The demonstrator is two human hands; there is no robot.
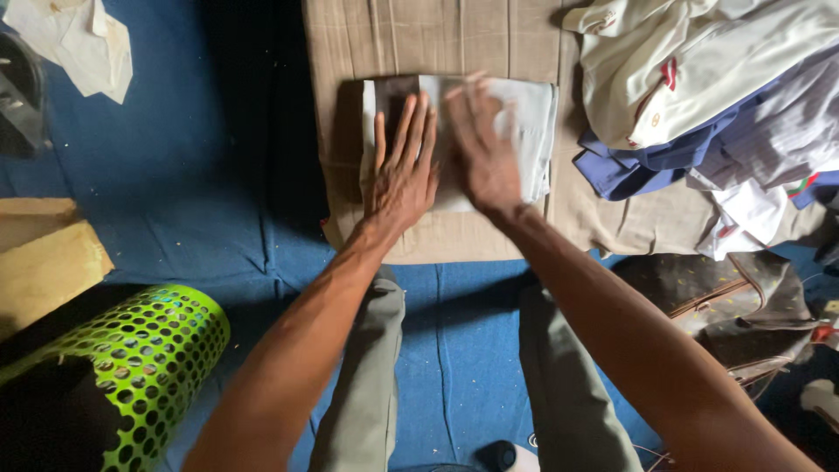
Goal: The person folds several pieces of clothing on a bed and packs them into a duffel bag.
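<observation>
A: What are the hands on?

B: A folded pale garment (516,122), squared into a flat rectangle. It lies on a tan cloth pad (437,44) spread over the blue floor covering (201,175), straight ahead of the person's knees.

A: How would it handle?

B: I judge it light and soft, thin cloth with no stiffness of its own. Lifted by one corner it would likely sag and lose its folds. Better to slide flat palms under the two short edges, or pinch the folded edge with both hands at once.

A: And the grip right now?

B: Neither hand grasps anything. The left hand (402,175) lies flat, fingers spread, palm down on the garment's left part. The right hand (485,144) is also open and flat on the cloth, though it is blurred, so I cannot tell how hard it presses.

A: What is around it?

B: A loose heap of shirts (717,96), white, blue and striped, lies just beside the garment on the right. Nearer the person on that side is a dark patterned bag (725,297). Well apart on the left, a green perforated basket (140,350) lies on its side, with a cardboard piece (44,262) beyond it.
</observation>
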